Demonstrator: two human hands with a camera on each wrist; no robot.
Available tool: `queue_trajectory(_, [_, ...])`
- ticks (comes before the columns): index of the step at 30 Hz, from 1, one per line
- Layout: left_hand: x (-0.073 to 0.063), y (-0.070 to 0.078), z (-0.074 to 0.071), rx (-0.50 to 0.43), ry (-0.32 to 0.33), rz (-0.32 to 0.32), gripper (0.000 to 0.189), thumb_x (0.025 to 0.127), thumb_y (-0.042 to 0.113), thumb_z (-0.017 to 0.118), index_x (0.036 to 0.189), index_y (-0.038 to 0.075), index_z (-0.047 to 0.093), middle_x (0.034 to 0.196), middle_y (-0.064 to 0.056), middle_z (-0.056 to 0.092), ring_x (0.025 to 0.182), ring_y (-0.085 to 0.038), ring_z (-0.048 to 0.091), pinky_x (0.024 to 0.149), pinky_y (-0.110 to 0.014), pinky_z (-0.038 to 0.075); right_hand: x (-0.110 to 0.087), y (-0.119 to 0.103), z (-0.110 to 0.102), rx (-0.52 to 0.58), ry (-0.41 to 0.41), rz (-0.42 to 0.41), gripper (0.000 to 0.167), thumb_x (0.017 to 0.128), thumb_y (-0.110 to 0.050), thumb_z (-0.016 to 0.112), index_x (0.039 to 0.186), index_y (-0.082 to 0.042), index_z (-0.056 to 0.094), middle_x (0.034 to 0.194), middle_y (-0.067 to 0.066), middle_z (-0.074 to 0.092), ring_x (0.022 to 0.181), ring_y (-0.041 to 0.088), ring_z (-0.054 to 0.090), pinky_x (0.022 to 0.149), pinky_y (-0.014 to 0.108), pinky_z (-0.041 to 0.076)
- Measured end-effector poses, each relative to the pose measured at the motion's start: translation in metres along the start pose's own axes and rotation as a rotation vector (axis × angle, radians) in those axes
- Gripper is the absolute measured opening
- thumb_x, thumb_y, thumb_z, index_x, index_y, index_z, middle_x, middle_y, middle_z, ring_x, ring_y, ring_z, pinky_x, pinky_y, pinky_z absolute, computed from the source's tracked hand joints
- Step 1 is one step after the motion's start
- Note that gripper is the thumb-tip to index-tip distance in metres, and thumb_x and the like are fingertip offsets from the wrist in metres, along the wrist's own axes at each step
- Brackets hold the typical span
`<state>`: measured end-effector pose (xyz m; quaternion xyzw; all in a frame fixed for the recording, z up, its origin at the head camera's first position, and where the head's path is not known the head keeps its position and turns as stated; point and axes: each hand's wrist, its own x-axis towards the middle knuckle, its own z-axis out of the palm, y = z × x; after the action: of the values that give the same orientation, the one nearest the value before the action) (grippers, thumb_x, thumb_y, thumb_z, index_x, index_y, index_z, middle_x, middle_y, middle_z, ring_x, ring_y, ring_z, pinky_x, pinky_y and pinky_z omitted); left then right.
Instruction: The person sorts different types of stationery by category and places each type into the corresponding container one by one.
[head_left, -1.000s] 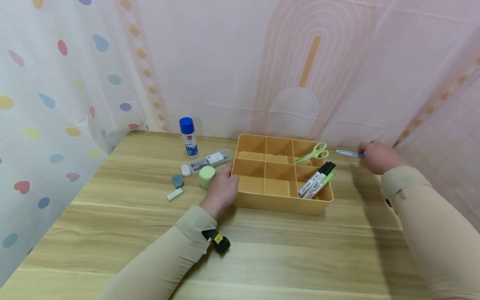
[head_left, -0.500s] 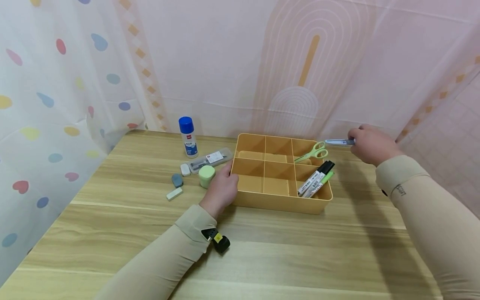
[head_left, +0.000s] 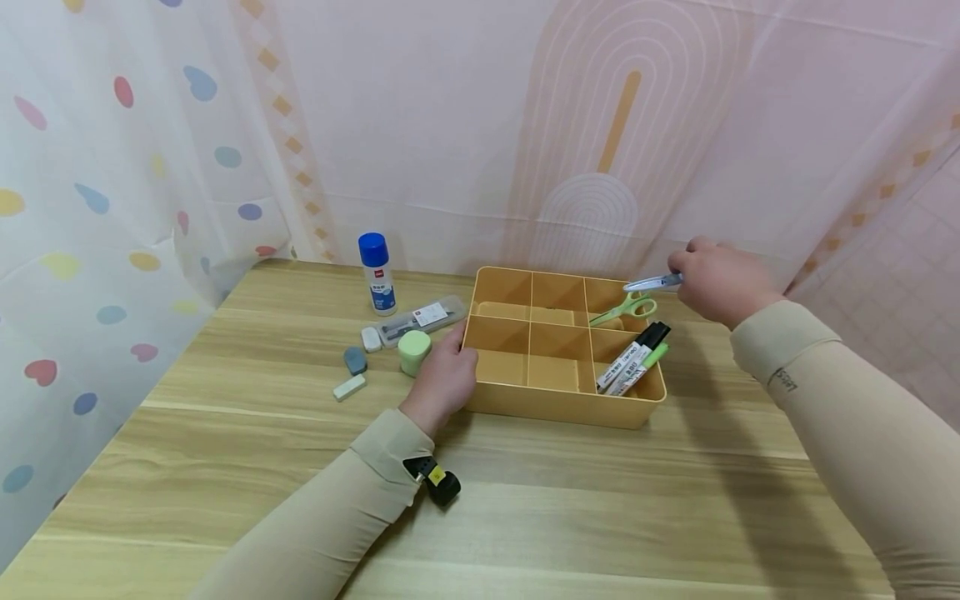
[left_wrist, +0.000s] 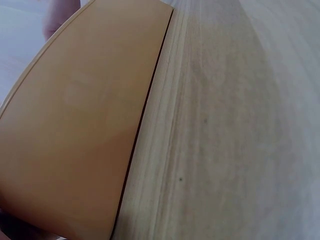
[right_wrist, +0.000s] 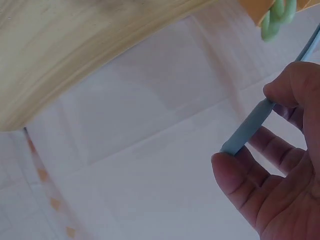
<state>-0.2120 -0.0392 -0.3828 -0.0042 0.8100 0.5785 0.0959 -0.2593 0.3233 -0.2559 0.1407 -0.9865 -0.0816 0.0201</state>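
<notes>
My left hand [head_left: 445, 379] grips the left side of an orange-yellow desk organizer box [head_left: 555, 408] divided into compartments. The box's outer wall [left_wrist: 85, 120] fills much of the left wrist view. Over the back right corner, my right hand [head_left: 723, 279] pinches a slim light-blue tool [head_left: 652, 283] that looks like a utility knife, its far end pointing left above the box. In the right wrist view, thumb and fingers hold the tool's blue body [right_wrist: 247, 127]. Green-handled scissors [head_left: 630, 308] lean in the back right compartment, just below it. Black-capped markers [head_left: 630, 362] and a green pen [head_left: 656, 357] fill the front right one.
Left of the box stand a blue-capped glue bottle [head_left: 377, 279] and a round light-green container [head_left: 414, 354]. A clear case [head_left: 423, 321], a small white piece [head_left: 371, 339], a blue-grey piece [head_left: 356, 361] and a white eraser [head_left: 349, 388] lie nearby. A patterned curtain [head_left: 420, 125] hangs behind the table.
My right hand has risen and moved left with the light-blue tool, from right of the box to over its back right corner. The left hand and the box stay put.
</notes>
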Motion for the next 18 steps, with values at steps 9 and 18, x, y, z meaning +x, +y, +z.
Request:
queue_trajectory(9, [0.0,0.001,-0.001,0.005,0.0,-0.009,0.063,0.107,0.017,0.035,0.168,0.024,0.028,0.166,-0.006,0.045,0.148,-0.036,0.049,0.125,-0.059,0.033,0.005,-0.013,-0.004,-0.053,-0.02,-0.002,0.025,0.094,-0.006,0.056,0.114,-0.005,0.071,0.101,0.018,0.062,0.076,0.031,0.055,0.063,0.041,0.052])
queue_trajectory(18, [0.0,0.001,-0.001,0.011,0.001,-0.017,0.063,0.107,0.017,0.035,0.168,0.024,0.027,0.167,-0.006,0.044,0.149,-0.036,0.048,0.125,-0.059,0.032,0.01,-0.022,-0.005,-0.126,-0.017,-0.043,0.021,0.094,-0.006,0.058,0.11,-0.007,0.071,0.095,0.015,0.06,0.075,0.03,0.055,0.061,0.04,0.053])
